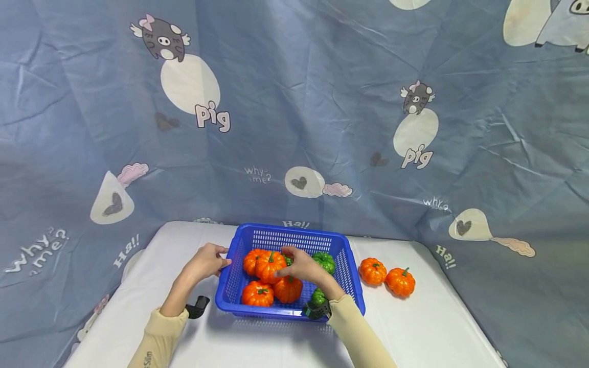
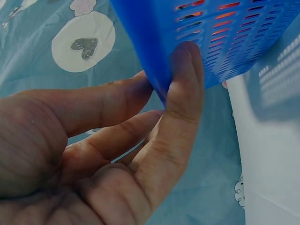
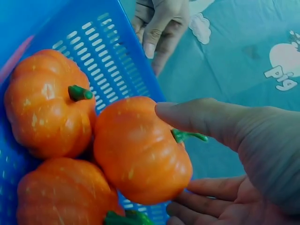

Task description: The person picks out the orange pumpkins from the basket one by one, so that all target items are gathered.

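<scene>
A blue plastic basket (image 1: pixel 290 313) with slotted walls stands on the white surface. At its left rim is my left hand (image 1: pixel 208 261); in the left wrist view, its thumb and fingers pinch the rim (image 2: pixel 161 89). Inside the basket, my right hand (image 1: pixel 301 266) holds an orange toy pumpkin (image 1: pixel 269 267) between thumb and fingers, at the pumpkin's stem side. That pumpkin (image 3: pixel 140 152) rests against other orange pumpkins (image 3: pixel 49 105) in the right wrist view. Green pumpkins (image 1: pixel 324 262) lie at the basket's right side, one partly hidden by my right wrist.
Two orange pumpkins, one (image 1: pixel 372 271) nearer the basket and another (image 1: pixel 400 282) farther right, sit on the white tabletop (image 1: pixel 442 327). A blue cloth (image 1: pixel 294 128) printed with pigs hangs behind and along the sides. Each wrist wears a black strap.
</scene>
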`<control>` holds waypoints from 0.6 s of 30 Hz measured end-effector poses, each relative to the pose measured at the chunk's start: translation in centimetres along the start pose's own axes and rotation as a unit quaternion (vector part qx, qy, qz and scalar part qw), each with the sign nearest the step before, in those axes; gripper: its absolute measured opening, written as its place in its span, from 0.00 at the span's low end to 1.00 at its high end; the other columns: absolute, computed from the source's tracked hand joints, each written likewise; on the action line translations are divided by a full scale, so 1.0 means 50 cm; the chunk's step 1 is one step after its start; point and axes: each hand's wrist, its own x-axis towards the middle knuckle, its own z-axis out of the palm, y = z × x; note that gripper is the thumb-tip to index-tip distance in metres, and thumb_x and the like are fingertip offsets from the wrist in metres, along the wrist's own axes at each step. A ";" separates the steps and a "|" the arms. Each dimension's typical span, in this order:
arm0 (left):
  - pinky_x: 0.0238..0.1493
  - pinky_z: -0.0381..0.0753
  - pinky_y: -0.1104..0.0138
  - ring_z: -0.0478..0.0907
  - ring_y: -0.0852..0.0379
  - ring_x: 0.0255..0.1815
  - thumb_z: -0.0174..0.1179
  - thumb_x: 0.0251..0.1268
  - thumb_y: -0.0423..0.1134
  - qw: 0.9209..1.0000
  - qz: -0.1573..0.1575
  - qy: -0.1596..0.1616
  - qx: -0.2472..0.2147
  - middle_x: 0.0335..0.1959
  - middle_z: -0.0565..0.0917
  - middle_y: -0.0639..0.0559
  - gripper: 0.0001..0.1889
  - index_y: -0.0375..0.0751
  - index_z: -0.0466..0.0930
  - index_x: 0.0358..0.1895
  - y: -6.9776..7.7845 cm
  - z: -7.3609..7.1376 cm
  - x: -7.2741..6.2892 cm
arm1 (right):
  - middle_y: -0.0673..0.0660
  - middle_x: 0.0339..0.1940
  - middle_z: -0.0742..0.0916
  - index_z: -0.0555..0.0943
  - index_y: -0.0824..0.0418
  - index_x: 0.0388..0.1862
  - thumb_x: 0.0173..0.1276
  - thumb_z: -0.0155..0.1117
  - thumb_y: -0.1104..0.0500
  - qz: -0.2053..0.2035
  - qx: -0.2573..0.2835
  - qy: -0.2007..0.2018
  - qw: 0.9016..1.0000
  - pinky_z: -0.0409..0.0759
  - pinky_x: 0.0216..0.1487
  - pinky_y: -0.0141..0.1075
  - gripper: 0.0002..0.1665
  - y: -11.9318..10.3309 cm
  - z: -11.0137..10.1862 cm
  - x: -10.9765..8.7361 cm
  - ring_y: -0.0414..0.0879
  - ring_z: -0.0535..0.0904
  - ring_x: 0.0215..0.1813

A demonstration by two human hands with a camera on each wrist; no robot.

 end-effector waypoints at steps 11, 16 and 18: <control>0.27 0.83 0.65 0.79 0.58 0.19 0.59 0.65 0.30 1.000 0.003 0.003 0.004 0.26 0.79 0.43 0.23 0.20 0.70 0.61 0.000 0.001 0.002 | 0.58 0.49 0.84 0.71 0.66 0.64 0.46 0.80 0.60 0.012 -0.049 0.000 0.999 0.80 0.44 0.35 0.46 -0.010 0.018 0.017 0.46 0.79 0.46; 0.27 0.83 0.65 0.79 0.57 0.20 0.58 0.66 0.30 1.000 0.001 0.002 0.003 0.26 0.79 0.43 0.23 0.20 0.70 0.61 -0.001 0.001 0.000 | 0.59 0.53 0.83 0.69 0.67 0.66 0.48 0.79 0.60 0.016 -0.044 0.003 0.999 0.79 0.52 0.41 0.46 -0.013 0.017 0.008 0.48 0.79 0.50; 0.28 0.83 0.64 0.79 0.57 0.20 0.58 0.66 0.30 1.000 0.001 0.002 0.003 0.26 0.79 0.42 0.23 0.20 0.70 0.61 0.001 -0.001 -0.002 | 0.60 0.55 0.82 0.69 0.66 0.67 0.49 0.78 0.59 0.016 -0.040 0.006 0.999 0.78 0.56 0.43 0.46 -0.013 0.014 0.002 0.49 0.79 0.53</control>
